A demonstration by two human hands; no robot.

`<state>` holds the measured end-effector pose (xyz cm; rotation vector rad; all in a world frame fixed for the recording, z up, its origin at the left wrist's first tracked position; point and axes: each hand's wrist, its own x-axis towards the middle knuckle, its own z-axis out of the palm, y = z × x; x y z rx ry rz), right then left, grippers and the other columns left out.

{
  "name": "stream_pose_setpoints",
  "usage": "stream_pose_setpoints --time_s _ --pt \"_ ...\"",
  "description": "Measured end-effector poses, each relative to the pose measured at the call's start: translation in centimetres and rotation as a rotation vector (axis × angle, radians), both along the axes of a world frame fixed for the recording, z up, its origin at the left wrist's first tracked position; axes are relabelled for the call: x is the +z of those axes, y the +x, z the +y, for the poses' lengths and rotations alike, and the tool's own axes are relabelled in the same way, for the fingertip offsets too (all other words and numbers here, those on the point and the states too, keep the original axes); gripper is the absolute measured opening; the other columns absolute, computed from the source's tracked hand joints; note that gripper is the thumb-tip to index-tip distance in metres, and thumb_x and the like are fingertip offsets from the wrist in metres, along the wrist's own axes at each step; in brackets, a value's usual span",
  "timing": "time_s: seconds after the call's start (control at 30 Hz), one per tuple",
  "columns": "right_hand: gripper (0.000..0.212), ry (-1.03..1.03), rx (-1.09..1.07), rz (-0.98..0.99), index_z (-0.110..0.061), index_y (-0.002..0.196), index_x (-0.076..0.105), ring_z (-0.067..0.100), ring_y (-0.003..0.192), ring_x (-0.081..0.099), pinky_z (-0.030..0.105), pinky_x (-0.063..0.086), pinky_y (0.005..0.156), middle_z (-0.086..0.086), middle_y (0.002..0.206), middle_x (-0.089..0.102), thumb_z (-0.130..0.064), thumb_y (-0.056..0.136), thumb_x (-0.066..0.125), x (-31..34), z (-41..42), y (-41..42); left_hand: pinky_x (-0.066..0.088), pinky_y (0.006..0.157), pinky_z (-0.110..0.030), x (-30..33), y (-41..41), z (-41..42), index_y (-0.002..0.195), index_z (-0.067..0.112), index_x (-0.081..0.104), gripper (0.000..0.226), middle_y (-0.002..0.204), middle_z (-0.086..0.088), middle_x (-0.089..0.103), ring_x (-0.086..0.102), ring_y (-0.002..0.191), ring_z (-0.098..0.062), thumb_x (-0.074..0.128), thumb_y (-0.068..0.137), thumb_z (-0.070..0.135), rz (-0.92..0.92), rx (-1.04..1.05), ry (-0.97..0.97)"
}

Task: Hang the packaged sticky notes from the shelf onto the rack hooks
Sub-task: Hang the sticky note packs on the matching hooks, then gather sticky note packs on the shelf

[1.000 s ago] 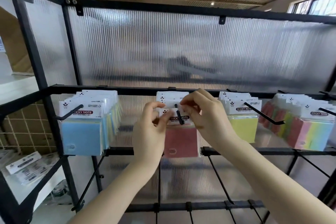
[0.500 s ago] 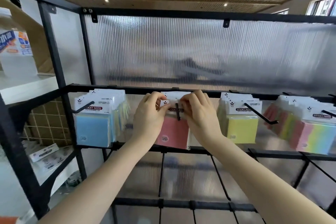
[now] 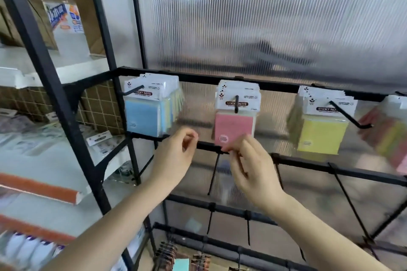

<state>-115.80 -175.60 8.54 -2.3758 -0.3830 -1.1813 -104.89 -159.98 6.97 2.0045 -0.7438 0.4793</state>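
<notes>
A person's two bare hands hover in front of a black metal display rack (image 3: pixel 198 77) backed by ribbed translucent panels. The left hand (image 3: pixel 176 156) is raised with fingers loosely curled, thumb and forefinger near each other but holding nothing. The right hand (image 3: pixel 251 165) sits just beside it, its fingers relaxed and slightly blurred; its fingertips overlap the lower edge of the pink sticky-note pack (image 3: pixel 234 126), though whether they touch it cannot be told. That pack, with a white header card printed "STICKY NOTE", hangs at the front of a stack on the black hook (image 3: pixel 236 103) directly above the right hand. Above and to the left of the left hand, a stack of blue sticky-note packs (image 3: pixel 144 116) hangs on another hook. To the right of the right hand and higher, a stack of yellow sticky-note packs (image 3: pixel 321 132) hangs on a long angled hook. Far left of the left hand, white shelves (image 3: pixel 72 72) carry more packaged goods, blurred.
</notes>
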Motion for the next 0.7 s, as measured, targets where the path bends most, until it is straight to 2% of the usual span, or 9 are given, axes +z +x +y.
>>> stream_pose_setpoints --time_s 0.07,0.13,0.27,0.4,0.5,0.7 --pt "0.016 -0.080 0.101 0.079 -0.006 0.093 0.061 0.019 0.076 0.053 0.033 0.046 0.063 0.004 0.086 0.056 -0.010 0.091 0.046 -0.7 2.3 0.7 0.048 0.064 -0.024 -0.9 -1.0 2.2 0.103 0.024 0.060 0.015 0.084 0.015 0.063 0.060 0.073 -0.005 0.061 0.089 0.018 -0.008 0.024 0.128" --pt "0.019 -0.126 0.140 0.166 -0.005 0.095 0.062 0.024 0.082 0.056 0.039 0.048 0.066 0.006 0.089 0.058 -0.013 0.091 0.045 -1.3 4.7 1.9 0.048 0.061 -0.027 -1.7 -2.0 4.5 0.108 0.022 0.061 0.023 0.090 0.008 0.068 0.064 0.074 -0.013 0.064 0.086 0.014 -0.080 0.107 0.253" --pt "0.020 -0.143 0.181 0.297 -0.005 0.103 0.064 0.029 0.091 0.058 0.046 0.049 0.075 0.009 0.096 0.060 -0.015 0.093 0.050 -2.6 10.8 4.7 0.046 0.055 -0.024 -2.9 -3.1 11.5 0.102 0.017 0.066 0.022 0.089 0.002 0.072 0.067 0.068 -0.019 0.070 0.081 0.012 -0.166 0.245 0.391" --pt "0.017 -0.193 0.241 0.305 -0.005 0.100 0.064 0.030 0.086 0.059 0.045 0.049 0.075 0.010 0.093 0.061 -0.011 0.093 0.051 -3.0 17.6 7.0 0.053 0.057 -0.031 -4.1 -2.2 19.9 0.099 0.019 0.066 0.018 0.091 0.002 0.071 0.067 0.072 -0.024 0.067 0.082 0.011 -0.081 0.333 0.444" --pt "0.019 -0.197 0.272 0.292 -0.010 0.104 0.064 0.026 0.093 0.060 0.042 0.048 0.081 0.005 0.101 0.062 -0.015 0.093 0.050 -3.2 23.3 8.7 0.050 0.051 -0.031 -4.5 -1.0 26.3 0.091 0.019 0.066 0.020 0.086 0.005 0.070 0.066 0.066 -0.026 0.072 0.076 0.009 -0.083 0.412 0.472" --pt "0.024 -0.373 0.263 0.389 -0.012 0.109 0.059 0.027 0.100 0.056 0.040 0.044 0.086 0.005 0.107 0.058 -0.024 0.095 0.043 -5.4 35.6 13.5 0.052 0.064 -0.038 -5.5 1.9 38.8 0.106 0.019 0.062 0.023 0.105 0.001 0.064 0.065 0.084 -0.030 0.060 0.083 0.015 0.048 0.510 0.534"
